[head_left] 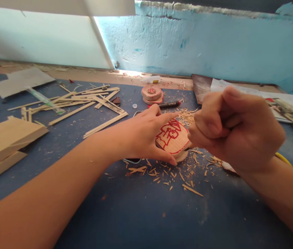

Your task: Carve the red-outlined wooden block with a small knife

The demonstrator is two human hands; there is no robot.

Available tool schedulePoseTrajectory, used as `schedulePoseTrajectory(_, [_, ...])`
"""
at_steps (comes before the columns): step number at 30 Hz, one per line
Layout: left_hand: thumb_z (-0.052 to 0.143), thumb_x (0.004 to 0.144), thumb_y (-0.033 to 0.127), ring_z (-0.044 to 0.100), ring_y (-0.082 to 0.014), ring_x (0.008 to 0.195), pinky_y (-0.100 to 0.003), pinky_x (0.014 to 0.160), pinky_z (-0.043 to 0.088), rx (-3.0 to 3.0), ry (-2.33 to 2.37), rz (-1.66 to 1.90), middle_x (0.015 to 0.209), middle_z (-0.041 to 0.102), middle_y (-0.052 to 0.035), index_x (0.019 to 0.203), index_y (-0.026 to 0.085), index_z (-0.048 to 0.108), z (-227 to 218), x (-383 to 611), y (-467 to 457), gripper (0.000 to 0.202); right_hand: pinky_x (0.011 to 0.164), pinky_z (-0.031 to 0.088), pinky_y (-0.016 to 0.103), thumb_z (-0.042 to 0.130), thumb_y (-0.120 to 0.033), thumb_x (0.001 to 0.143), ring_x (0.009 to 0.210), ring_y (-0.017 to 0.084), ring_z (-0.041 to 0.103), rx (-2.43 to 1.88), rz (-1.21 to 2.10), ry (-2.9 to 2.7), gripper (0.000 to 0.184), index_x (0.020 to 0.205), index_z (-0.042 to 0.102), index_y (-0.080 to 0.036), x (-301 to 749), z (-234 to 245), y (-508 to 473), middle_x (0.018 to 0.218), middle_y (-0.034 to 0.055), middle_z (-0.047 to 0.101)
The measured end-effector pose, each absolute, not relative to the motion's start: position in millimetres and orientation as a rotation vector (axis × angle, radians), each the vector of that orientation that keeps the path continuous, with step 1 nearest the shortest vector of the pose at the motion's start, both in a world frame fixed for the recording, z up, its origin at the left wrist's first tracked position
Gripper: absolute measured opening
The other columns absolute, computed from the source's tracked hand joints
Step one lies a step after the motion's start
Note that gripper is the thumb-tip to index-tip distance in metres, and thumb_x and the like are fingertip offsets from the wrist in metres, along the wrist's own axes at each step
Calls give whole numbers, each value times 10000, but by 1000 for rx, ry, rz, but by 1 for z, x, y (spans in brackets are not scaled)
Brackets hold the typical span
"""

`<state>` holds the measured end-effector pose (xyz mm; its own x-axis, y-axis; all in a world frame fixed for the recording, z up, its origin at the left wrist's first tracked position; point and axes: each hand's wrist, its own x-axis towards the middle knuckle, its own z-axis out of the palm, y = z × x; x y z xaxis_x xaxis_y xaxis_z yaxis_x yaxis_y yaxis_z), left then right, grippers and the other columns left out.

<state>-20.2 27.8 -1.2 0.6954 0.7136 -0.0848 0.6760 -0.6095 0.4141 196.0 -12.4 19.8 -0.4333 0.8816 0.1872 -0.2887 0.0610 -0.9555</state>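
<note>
A flat wooden piece (176, 140) with a red line drawing and a red outline lies in the middle of the table. My left hand (146, 129) grips it from the left, thumb at the near edge and fingers along the far edge. Under it shows part of another pale wooden piece (182, 157). My right hand (239, 129) is raised just right of the drawing, closed in a fist. What the fist holds, if anything, is hidden. Behind the drawn piece lies a black marker with a red end (168, 104).
Wood shavings (177, 173) lie scattered around the drawn piece. Small round wooden pieces (151, 92) are stacked further back. Thin wooden sticks (84, 100) and a glue stick (45, 100) lie to the left. Wooden blocks (8, 138) are at far left. A blue wall (200, 45) stands behind.
</note>
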Motion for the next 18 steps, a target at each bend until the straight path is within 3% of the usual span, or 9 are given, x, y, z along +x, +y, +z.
schedulePoseTrajectory(2, [810,713,832,544,-494,1392,-612,1148,473,2524,1084,108,1502,476,-209,1605,275,513,-1,-19,28,1093,462,314,267,459,-422,1081,447,98,299,-650,1502,-1415,463,698,606,-208,199,18,-11,538,-52,272])
schedulePoseTrajectory(5, [794,668,898,490,-489,1445,-616,1198,439,2583,1048,179,1523,470,-232,1483,194,590,-4,-18,31,1096,582,509,282,459,-401,1098,662,154,571,-827,1337,-1542,413,787,653,-213,208,24,-10,713,14,540])
schedulePoseTrajectory(7, [825,617,903,466,-458,1467,-576,1245,408,2622,991,264,1517,494,-239,1426,127,587,-8,-17,33,1146,622,556,271,445,-385,1115,757,169,603,-1024,1132,-1682,414,795,651,-222,216,31,-12,821,39,598])
schedulePoseTrajectory(10, [846,620,886,522,-407,1396,-551,1260,389,2653,918,337,1393,597,-190,1380,121,594,-13,-16,34,1107,481,438,234,523,-439,1105,578,125,500,-1210,744,-2008,459,705,584,-221,231,41,-18,653,2,502])
schedulePoseTrajectory(12, [832,656,878,543,-405,1347,-580,1223,412,2660,914,337,1346,602,-164,1443,162,589,-14,-15,33,1091,424,343,244,646,-466,1045,476,98,453,-1230,549,-2268,438,688,592,-219,241,43,-22,556,-28,492])
schedulePoseTrajectory(14, [825,679,865,562,-408,1297,-585,1162,459,2659,939,301,1317,590,-158,1454,181,605,-14,-14,31,1056,417,333,253,734,-463,988,439,94,483,-1222,462,-2426,360,728,657,-226,252,42,-24,552,-33,588])
schedulePoseTrajectory(18, [842,688,824,639,-381,1168,-526,1031,528,2614,1010,252,1248,653,-161,1262,130,640,-12,-11,26,923,417,366,259,767,-486,963,451,116,566,-1197,462,-2535,314,754,715,-258,272,33,-28,622,-23,694])
